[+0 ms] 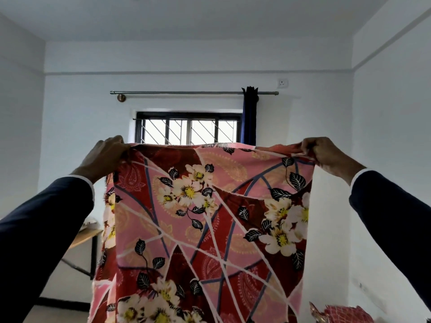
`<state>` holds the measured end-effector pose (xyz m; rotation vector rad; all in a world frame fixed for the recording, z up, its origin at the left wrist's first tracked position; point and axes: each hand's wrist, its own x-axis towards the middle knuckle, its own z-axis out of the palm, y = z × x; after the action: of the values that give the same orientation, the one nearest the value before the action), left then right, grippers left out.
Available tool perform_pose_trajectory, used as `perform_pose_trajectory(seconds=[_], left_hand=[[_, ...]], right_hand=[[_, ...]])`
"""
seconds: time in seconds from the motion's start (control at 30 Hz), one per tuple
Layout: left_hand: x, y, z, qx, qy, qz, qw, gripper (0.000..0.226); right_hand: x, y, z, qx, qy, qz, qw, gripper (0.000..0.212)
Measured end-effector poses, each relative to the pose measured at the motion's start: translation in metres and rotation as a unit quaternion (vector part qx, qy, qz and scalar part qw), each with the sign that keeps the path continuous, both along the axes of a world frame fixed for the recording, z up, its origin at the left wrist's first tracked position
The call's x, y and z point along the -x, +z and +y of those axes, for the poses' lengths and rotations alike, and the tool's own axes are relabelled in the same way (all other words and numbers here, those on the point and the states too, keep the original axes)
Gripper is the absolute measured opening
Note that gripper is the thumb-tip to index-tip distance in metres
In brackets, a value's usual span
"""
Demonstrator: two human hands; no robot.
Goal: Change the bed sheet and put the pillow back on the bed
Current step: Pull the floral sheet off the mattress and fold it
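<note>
We hold the floral bed sheet (205, 229) up in front of us at about head height, its top edge stretched nearly level between our two hands and the rest hanging straight down past the bottom of the view. The cloth is pink and dark red, printed with white and yellow flowers, black leaves, pale paisley shapes and crossing white and blue lines. Our left hand (106, 157) pinches the upper left corner, fingers curled over the bunched edge; our right hand (326, 155) grips the upper right corner the same way, with a fold of fabric gathered under the fingers. Both arms reach up and outward in dark navy sleeves (46, 224) with a thin white cuff showing at each wrist. Behind the sheet, the top of a barred window (189, 129) shows above the stretched edge. Over it runs a metal curtain rod (193, 92), with a dark blue curtain (249, 117) bunched at its right end, and a wall socket (282, 83) sits just above the rod's right tip. To the left, partly hidden by our left sleeve, stands a wooden table (86, 238) on dark legs. At the lower right corner lies some red checked cloth (345, 313); we cannot tell what it is.
</note>
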<state>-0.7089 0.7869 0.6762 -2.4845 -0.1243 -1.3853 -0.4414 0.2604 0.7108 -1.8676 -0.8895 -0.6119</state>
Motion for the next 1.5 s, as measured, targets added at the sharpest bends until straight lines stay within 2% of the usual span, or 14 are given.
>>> perform_pose_trajectory(seconds=[0.17, 0.27, 0.43, 0.57, 0.67, 0.73, 0.83, 0.93, 1.07, 1.17, 1.3, 1.4, 1.43, 1.5], left_hand=[[-0.002, 0.001, -0.001, -0.005, 0.022, 0.016, 1.0, 0.025], [-0.005, 0.003, -0.007, -0.028, 0.028, 0.007, 0.999, 0.017], [-0.008, 0.013, -0.023, 0.001, 0.081, -0.004, 0.997, 0.012], [-0.019, 0.029, -0.049, 0.139, 0.143, 0.005, 0.98, 0.033], [-0.028, 0.044, -0.061, 0.274, 0.058, 0.036, 0.959, 0.051], [-0.035, 0.058, -0.069, 0.323, -0.02, 0.014, 0.946, 0.069], [-0.039, 0.077, -0.092, 0.423, -0.125, -0.117, 0.89, 0.076], [-0.022, 0.095, -0.135, 0.376, -0.223, -0.21, 0.874, 0.064], [-0.006, 0.11, -0.166, 0.315, -0.171, -0.26, 0.897, 0.056], [0.01, 0.126, -0.184, 0.234, -0.164, -0.273, 0.918, 0.05], [0.021, 0.155, -0.193, 0.192, -0.164, -0.282, 0.926, 0.054], [0.033, 0.182, -0.206, 0.173, -0.171, -0.271, 0.931, 0.039], [0.04, 0.192, -0.214, 0.159, -0.17, -0.265, 0.936, 0.036], [0.054, 0.214, -0.224, 0.124, -0.154, -0.275, 0.941, 0.029]], right_hand=[[0.006, 0.007, -0.006, 0.225, -0.123, -0.141, 0.956, 0.035], [0.003, 0.005, -0.005, 0.247, -0.19, -0.199, 0.929, 0.034], [0.001, 0.004, 0.0, 0.244, -0.265, -0.249, 0.899, 0.012], [0.011, 0.021, 0.016, 0.196, -0.28, -0.163, 0.926, 0.018], [0.027, 0.037, 0.032, 0.129, -0.226, -0.031, 0.965, 0.03], [0.032, 0.053, 0.039, 0.035, -0.193, 0.012, 0.981, 0.055], [0.043, 0.082, 0.042, -0.051, -0.154, -0.006, 0.987, 0.085], [0.051, 0.106, 0.036, -0.092, -0.145, -0.097, 0.98, 0.11], [0.05, 0.131, 0.018, -0.168, -0.082, -0.22, 0.957, 0.145], [0.066, 0.156, -0.003, -0.211, -0.057, -0.236, 0.947, 0.136], [0.077, 0.184, -0.017, -0.253, -0.045, -0.265, 0.93, 0.098], [0.084, 0.211, -0.027, -0.26, -0.033, -0.278, 0.924, 0.065], [0.091, 0.22, -0.029, -0.271, -0.03, -0.27, 0.924, 0.066], [0.108, 0.24, -0.035, -0.286, -0.048, -0.266, 0.919, 0.118]])
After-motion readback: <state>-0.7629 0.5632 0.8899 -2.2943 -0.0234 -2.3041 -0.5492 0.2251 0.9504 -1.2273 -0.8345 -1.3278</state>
